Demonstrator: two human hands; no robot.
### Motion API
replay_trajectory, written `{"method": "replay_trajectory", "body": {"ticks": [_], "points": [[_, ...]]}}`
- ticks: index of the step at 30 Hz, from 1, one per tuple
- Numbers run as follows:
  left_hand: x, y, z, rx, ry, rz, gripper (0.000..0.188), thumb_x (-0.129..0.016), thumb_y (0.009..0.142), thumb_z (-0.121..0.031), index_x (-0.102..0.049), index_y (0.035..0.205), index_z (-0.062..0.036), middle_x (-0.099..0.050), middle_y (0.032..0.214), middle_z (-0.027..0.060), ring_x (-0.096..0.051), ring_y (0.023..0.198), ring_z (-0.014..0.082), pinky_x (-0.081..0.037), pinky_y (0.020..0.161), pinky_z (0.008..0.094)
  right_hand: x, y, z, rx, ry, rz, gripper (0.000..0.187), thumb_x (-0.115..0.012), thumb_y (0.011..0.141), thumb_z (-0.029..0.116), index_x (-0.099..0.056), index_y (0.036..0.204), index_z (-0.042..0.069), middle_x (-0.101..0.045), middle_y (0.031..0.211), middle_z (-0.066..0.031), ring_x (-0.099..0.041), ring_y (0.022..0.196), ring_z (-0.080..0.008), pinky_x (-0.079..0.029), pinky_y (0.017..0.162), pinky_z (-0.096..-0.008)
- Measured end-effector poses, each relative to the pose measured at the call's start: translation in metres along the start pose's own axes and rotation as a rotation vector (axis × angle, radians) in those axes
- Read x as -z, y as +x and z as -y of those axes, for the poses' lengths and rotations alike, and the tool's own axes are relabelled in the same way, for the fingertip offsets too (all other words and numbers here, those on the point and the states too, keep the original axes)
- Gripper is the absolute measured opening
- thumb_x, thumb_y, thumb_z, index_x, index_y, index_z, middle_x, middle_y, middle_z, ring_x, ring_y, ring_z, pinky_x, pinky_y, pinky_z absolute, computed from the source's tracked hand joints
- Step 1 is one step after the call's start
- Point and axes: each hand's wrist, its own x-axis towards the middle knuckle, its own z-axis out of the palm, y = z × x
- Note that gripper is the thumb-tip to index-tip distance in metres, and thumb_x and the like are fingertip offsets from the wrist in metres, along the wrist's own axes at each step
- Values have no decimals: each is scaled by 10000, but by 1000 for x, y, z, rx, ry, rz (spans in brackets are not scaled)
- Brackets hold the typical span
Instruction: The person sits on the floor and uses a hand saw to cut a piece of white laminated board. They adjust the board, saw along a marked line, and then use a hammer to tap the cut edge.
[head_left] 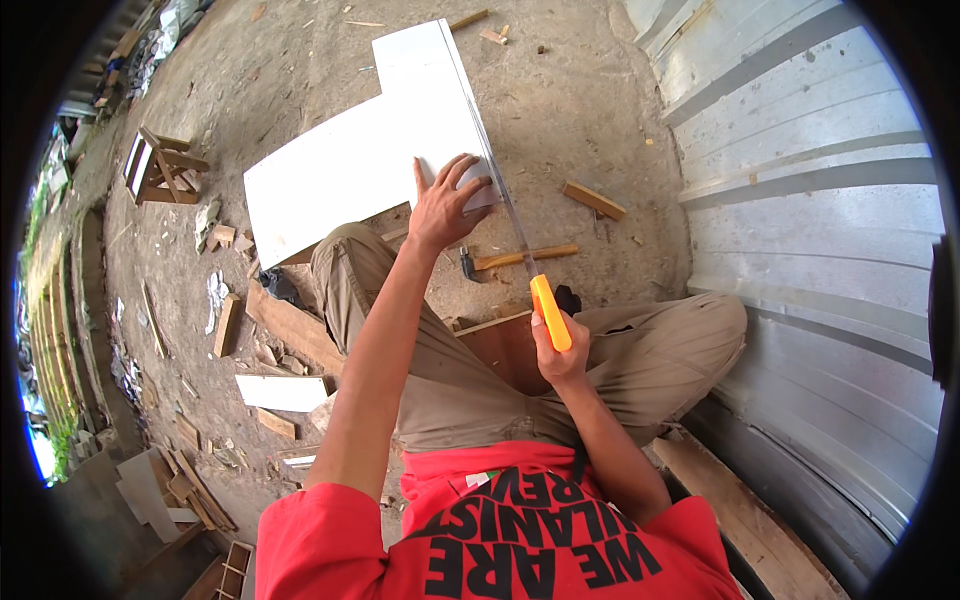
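Observation:
A white L-shaped board [330, 170] lies in front of me, reaching toward the far side. My left hand [445, 205] rests on it with fingers spread, close to its right edge. In my right hand [562, 352] is the orange handle of a hand saw [550, 315], fingers wrapped round it. The saw's thin blade runs up and left along the board's right edge, just right of my left fingers. Whether the teeth are in the wood I cannot tell. Between the board and my legs lies a hammer [525, 257] with a wooden handle, partly behind the blade.
A corrugated metal wall [800, 160] rises at the right. A wooden block [594, 200] lies right of the saw. Several wood offcuts, including a white strip [282, 392], litter the ground at the left. Farther left stands a small wooden stool [165, 168].

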Motion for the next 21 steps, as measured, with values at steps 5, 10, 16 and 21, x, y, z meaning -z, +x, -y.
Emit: {"method": "replay_trajectory", "body": {"ticks": [5, 10, 16, 21], "points": [[-3, 2, -2, 32, 10, -24, 428, -677, 882, -454, -589, 1268, -289, -410, 1498, -3, -313, 1446, 192, -35, 1134, 766, -3, -3, -2, -7, 6, 24, 139, -653, 888, 86, -615, 786, 0, -531, 574, -106, -539, 469, -205, -414, 476, -318], [0, 4, -5, 62, 30, 0, 430, -668, 893, -443, -578, 1286, -296, -398, 1507, 2, -314, 1447, 198, -53, 1140, 758, -3, -4, 2, 2, 29, 3, 138, -650, 887, 78, -609, 783, -4, -527, 569, -103, -543, 461, -205, -410, 468, -317], [1, 7, -6, 59, 65, 26, 427, -630, 914, -472, -567, 1302, -306, -385, 1515, 1, -302, 1453, 191, -46, 1145, 752, 5, 0, 1, 8, -35, 55, 133, -641, 882, 59, -603, 769, -3, -520, 546, -95, -546, 451, -199, -420, 466, -310], [0, 6, -2, 56, 46, 33, 406, -623, 922, -475, -575, 1288, -305, -386, 1514, -5, -300, 1454, 187, -40, 1147, 753, 10, 3, 2, 9, -30, 49, 144, -641, 871, 58, -593, 746, 5, -510, 536, -84, -543, 441, -213, -419, 459, -313]]}}
